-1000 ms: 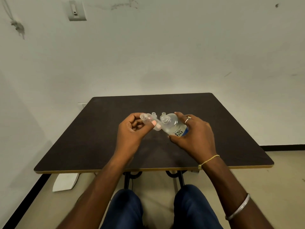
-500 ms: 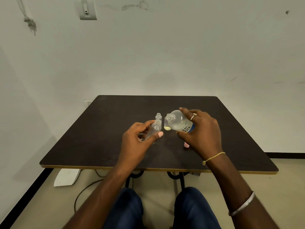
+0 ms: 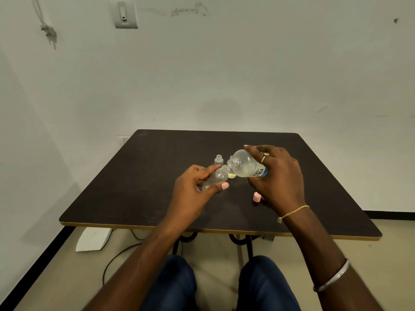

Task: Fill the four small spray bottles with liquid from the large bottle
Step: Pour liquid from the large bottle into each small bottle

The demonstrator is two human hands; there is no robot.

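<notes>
So our left hand (image 3: pixel 197 185) has thumb and fingers curled round a small clear plastic spray bottle (image 3: pixel 216 177), uncapped and tilted, mouth pointing to 2 o'clock. Our right hand (image 3: pixel 276 176) grips the large clear bottle with the blue-white label (image 3: pixel 244 163), tipped over, open neck just beside that mouth. A second small clear bottle (image 3: pixel 218 159) stands at 12 o'clock from it on the dark brown table (image 3: pixel 134 187), and a little pink cap (image 3: pixel 256 197) lies at 5 o'clock.

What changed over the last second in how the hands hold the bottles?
Both hands came down toward the table. The left hand turned its small bottle so the mouth, which pointed left, now faces the mouth of the large bottle, which the right hand tilts toward it. Both grips are unchanged, and the other small bottles stand behind as before.
</notes>
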